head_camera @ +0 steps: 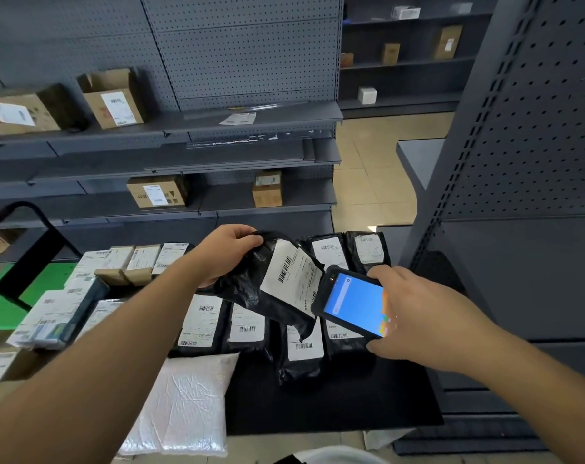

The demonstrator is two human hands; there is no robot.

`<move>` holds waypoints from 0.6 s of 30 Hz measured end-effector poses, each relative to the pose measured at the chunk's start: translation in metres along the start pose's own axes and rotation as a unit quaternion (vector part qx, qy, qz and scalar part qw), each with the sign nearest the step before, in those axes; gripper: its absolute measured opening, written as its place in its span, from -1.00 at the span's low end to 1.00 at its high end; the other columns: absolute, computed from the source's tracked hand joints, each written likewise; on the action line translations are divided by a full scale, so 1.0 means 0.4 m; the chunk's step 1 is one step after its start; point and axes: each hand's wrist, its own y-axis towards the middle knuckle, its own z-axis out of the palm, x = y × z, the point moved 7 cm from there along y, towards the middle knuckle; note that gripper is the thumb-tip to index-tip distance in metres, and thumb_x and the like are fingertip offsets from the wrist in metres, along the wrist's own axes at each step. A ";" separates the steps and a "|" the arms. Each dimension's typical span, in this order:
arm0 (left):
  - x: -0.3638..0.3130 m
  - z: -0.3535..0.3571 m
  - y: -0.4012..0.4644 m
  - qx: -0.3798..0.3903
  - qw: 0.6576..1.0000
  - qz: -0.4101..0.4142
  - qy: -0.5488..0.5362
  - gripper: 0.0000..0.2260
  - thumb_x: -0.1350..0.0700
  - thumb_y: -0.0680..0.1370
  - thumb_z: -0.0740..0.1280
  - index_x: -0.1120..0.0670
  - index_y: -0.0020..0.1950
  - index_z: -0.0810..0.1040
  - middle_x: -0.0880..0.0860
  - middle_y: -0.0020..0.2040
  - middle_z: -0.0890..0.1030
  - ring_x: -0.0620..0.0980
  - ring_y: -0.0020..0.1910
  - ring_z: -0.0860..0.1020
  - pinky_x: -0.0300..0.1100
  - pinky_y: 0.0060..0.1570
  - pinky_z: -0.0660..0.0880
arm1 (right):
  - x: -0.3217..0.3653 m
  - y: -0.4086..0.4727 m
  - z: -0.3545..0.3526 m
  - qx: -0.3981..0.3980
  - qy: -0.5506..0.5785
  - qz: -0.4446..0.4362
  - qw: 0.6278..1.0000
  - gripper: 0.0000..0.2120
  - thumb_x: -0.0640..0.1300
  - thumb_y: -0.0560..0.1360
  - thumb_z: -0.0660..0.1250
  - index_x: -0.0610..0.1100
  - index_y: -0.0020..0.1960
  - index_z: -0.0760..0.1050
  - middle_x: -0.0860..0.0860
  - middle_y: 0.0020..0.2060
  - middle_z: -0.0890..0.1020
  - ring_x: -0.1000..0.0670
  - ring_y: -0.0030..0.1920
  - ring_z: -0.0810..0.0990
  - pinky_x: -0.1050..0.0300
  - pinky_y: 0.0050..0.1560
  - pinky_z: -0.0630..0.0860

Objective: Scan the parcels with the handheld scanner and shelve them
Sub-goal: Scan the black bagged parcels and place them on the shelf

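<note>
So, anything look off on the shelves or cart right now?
One brown cardboard box on the upper grey shelf stands with its top flaps open, and a loose white label sheet lies alone there.

A black poly parcel [251,283] with a white barcoded label [293,279] is held in the left hand [225,252]; a black scanner [351,303] with a blue screen is gripped in the right hand [415,316]. Beyond the hands, grey perforated shelving [244,55] is seen.

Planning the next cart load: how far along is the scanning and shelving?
Early on. A few cardboard boxes already sit on the shelves. In hand: the left hand holds a black parcel, its label facing the scanner in the right hand. Many labelled black parcels still wait below.
</note>
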 end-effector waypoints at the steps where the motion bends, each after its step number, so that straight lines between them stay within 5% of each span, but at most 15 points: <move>1: 0.000 0.000 0.000 -0.001 1.000 -0.001 -0.001 -0.84 0.04 0.72 0.31 -0.06 0.05 0.69 -0.06 -0.16 0.76 -0.04 -0.14 0.75 -0.17 -0.12 0.64 | 0.001 -0.001 0.001 -0.001 0.000 -0.001 1.000 -0.20 0.28 0.36 0.46 0.15 0.46 0.15 0.19 0.05 0.42 0.11 -0.03 0.51 0.14 -0.11 0.56; 6: -0.009 0.005 -0.005 0.001 1.000 -0.006 -0.020 -0.84 0.05 0.72 0.31 -0.04 0.06 0.69 -0.04 -0.15 0.77 -0.03 -0.15 0.75 -0.23 -0.23 0.63 | -0.011 -0.011 -0.001 -0.005 0.008 0.006 1.000 -0.23 0.27 0.38 0.46 0.13 0.45 0.18 0.17 0.09 0.43 0.09 0.01 0.52 0.15 -0.09 0.57; 14: -0.053 0.046 0.010 0.022 0.996 -0.010 -0.088 -0.85 0.07 0.71 0.33 -0.01 0.06 0.70 0.08 -0.05 0.78 0.14 0.00 0.75 0.09 0.09 0.69 | -0.091 -0.063 -0.030 -0.038 0.079 0.075 0.993 -0.24 0.27 0.38 0.48 0.19 0.44 0.17 0.23 0.06 0.43 0.13 -0.02 0.54 0.24 -0.18 0.48; 18: -0.100 0.084 0.032 0.031 0.991 -0.009 -0.133 -0.86 0.07 0.70 0.34 0.02 0.08 0.70 0.11 -0.03 0.77 0.17 0.02 0.74 0.13 0.12 0.67 | -0.153 -0.108 -0.056 -0.070 0.128 0.129 0.981 -0.26 0.24 0.34 0.51 0.19 0.39 0.22 0.24 0.05 0.46 0.14 -0.02 0.56 0.09 -0.07 0.60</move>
